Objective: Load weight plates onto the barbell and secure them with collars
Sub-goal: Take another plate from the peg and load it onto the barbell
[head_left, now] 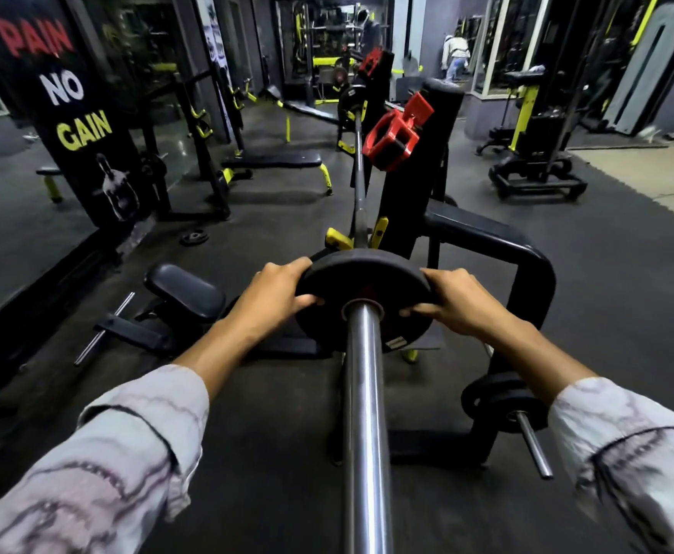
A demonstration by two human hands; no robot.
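Sleeve end of the barbell (363,393) runs forward through a black weight plate (361,297); left grip (275,297) and right grip (453,299) clasp its opposite edges. Farther off, a red collar (393,139) sits on the rack upright (415,185).

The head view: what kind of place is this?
A weight-training gym, it seems. Both hands grip a round black weight plate on a steel barbell, black padded benches stand on yellow-legged frames, and a wall banner reads "NO GAIN".
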